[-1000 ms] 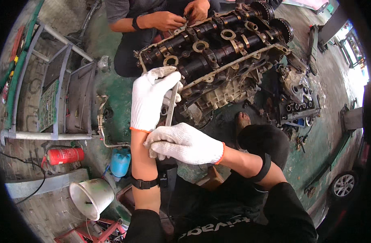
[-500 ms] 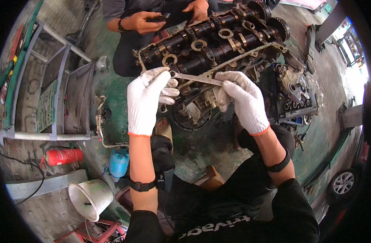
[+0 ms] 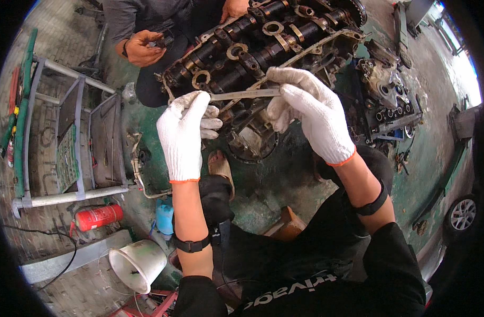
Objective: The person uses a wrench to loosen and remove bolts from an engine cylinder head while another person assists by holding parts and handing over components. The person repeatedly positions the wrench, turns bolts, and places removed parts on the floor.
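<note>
A metal wrench (image 3: 244, 95) spans the gap between my two white-gloved hands, lying nearly level in front of the engine. My left hand (image 3: 181, 137) is closed on one end, pinched between thumb and fingers. At the other end my right hand (image 3: 316, 116) grips it with thumb and bent fingers. Both ends are mostly covered by the gloves. Just beyond is an oily engine cylinder head (image 3: 263, 55) with its camshafts exposed. Across it, a co-worker's hand (image 3: 146, 48) holds a small dark part (image 3: 165, 41), while that person's other hand (image 3: 234, 9) rests by the engine's far edge.
Another engine part (image 3: 387, 100) lies on the floor at right. On the left are a metal rack (image 3: 75, 193), a red fire extinguisher (image 3: 99, 216), a blue jug (image 3: 165, 215) and a white bucket (image 3: 141, 261). A car wheel (image 3: 462, 215) shows at far right.
The wrench has turned so its narrow side shows, and its ring end is now hidden at my left glove. The co-worker's hand with the dark part has shifted left and down. The view has shifted.
</note>
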A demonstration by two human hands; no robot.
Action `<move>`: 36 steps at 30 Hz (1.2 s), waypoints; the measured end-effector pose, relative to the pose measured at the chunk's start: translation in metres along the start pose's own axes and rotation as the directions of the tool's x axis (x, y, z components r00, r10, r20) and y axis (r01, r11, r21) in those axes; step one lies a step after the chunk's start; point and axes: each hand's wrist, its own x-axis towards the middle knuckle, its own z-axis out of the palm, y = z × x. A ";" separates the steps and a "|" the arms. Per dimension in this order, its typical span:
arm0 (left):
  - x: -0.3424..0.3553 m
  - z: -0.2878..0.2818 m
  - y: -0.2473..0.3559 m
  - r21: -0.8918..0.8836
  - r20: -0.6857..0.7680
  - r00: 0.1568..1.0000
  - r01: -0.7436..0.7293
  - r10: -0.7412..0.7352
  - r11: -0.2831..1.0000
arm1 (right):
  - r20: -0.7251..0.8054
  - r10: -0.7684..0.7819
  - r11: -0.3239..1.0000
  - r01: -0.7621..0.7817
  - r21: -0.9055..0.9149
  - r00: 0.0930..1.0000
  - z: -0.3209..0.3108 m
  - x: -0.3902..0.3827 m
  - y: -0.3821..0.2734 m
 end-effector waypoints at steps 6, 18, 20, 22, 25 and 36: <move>0.001 0.003 0.000 -0.009 -0.019 1.000 -0.015 0.015 1.000 | -0.047 -0.061 0.997 0.063 0.050 0.997 -0.002 0.005 0.004; 0.000 0.002 0.003 0.020 -0.005 1.000 -0.012 0.012 1.000 | 0.519 0.112 0.987 -0.033 -0.159 0.848 0.033 -0.020 0.035; 0.000 0.000 0.004 0.013 0.043 0.999 -0.006 0.006 1.000 | 0.575 0.066 0.964 0.097 -0.248 0.816 0.051 -0.023 0.050; 0.000 -0.003 0.005 -0.030 0.085 0.996 0.020 -0.017 0.999 | 0.582 0.034 0.965 0.124 -0.230 0.813 0.064 -0.025 0.057; 0.000 -0.008 0.007 -0.180 0.136 0.990 0.061 -0.037 0.982 | 0.591 0.091 0.932 0.140 -0.333 0.801 0.075 -0.027 0.054; 0.008 -0.026 0.009 -0.310 0.003 1.000 -0.004 0.005 0.951 | 0.123 0.001 0.987 0.019 -0.160 0.992 0.040 -0.012 0.007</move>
